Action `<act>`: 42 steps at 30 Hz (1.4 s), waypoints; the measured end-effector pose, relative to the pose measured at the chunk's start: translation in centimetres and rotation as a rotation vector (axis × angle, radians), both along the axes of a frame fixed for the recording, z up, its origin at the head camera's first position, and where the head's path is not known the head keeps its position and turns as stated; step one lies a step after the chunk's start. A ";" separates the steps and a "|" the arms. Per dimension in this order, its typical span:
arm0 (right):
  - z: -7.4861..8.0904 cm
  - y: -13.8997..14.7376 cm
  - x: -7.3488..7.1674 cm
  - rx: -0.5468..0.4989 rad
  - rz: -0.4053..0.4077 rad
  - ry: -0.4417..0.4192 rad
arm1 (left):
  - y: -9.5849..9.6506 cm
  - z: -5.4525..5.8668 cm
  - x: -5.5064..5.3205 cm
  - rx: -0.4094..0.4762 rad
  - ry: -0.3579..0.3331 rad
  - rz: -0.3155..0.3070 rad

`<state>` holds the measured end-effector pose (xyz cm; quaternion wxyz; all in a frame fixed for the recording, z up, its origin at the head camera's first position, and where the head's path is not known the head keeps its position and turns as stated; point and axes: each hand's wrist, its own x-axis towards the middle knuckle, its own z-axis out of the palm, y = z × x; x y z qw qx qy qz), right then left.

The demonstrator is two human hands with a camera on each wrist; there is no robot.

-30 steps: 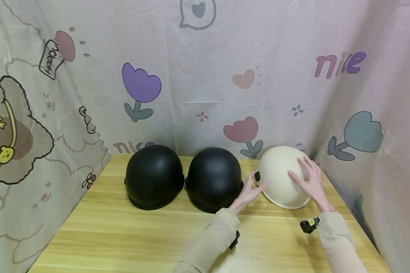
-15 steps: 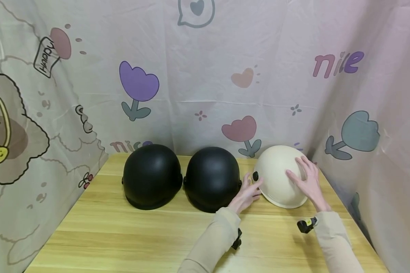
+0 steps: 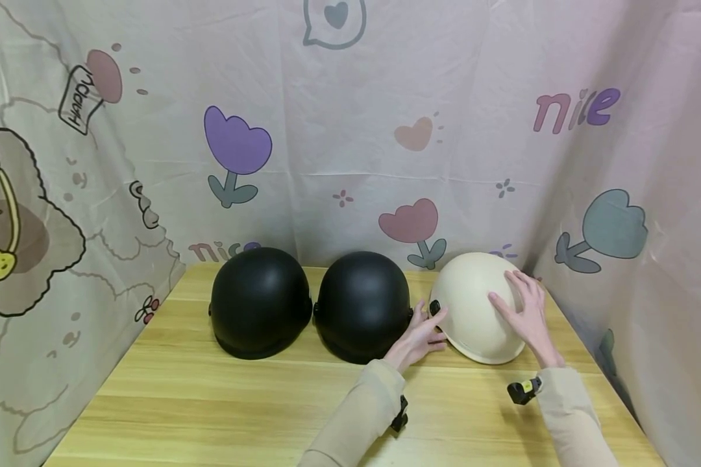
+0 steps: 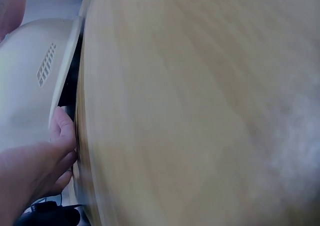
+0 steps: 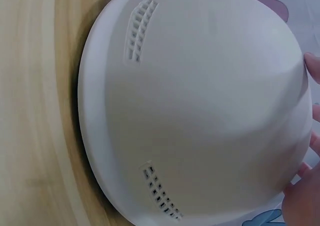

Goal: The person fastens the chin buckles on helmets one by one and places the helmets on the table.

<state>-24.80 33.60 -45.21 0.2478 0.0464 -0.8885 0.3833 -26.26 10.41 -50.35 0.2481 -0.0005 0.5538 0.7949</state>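
A cream helmet [image 3: 473,318] sits dome up at the right of the table, with a black round fitting on its left side. My right hand [image 3: 528,314] holds the right side of the dome with spread, bent fingers. At the left rim my left hand [image 3: 417,337] has its thumb by the fitting and its other fingers low at the edge. In the left wrist view a dark gap shows under the helmet's rim [image 4: 67,61], and the left hand [image 4: 45,161] grips that edge. Vent holes [image 5: 162,193] show in the right wrist view.
Two black helmets [image 3: 261,303] [image 3: 362,305] stand in a row left of the cream one; the nearer black one is close to my left hand. Beneath everything is a wooden table [image 3: 210,415]. A patterned cloth [image 3: 339,143] hangs behind and at both sides.
The cream helmet has shifted slightly toward me and left. My left fingers have come down from the fitting to the rim. The right hand has stayed on the dome.
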 end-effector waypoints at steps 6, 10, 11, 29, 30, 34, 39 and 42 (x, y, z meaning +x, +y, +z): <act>0.0 -0.5 0.4 -0.015 -0.010 0.004 | -0.4 0.1 0.1 -0.021 0.019 -0.001; -0.1 -0.5 0.6 -0.033 -0.015 0.009 | -0.7 0.4 0.3 -0.025 0.025 -0.012; -0.1 -0.6 0.7 -0.037 -0.018 0.009 | -0.7 0.4 0.3 -0.024 0.028 -0.015; 0.1 -0.6 1.7 -0.081 -0.034 0.042 | -1.2 0.2 0.5 0.107 0.103 -0.037; 0.2 -0.6 1.7 -0.082 -0.034 0.045 | -1.2 0.2 0.6 0.117 0.107 -0.034; 0.2 -0.5 1.7 -0.081 -0.028 0.041 | -1.3 0.3 0.7 0.130 0.136 -0.008; 0.4 -0.4 2.0 -0.104 -0.024 0.040 | -1.2 0.6 0.9 0.088 0.193 0.007; 0.6 -0.2 2.2 -0.116 -0.025 0.044 | -1.1 0.9 0.9 0.066 0.237 0.008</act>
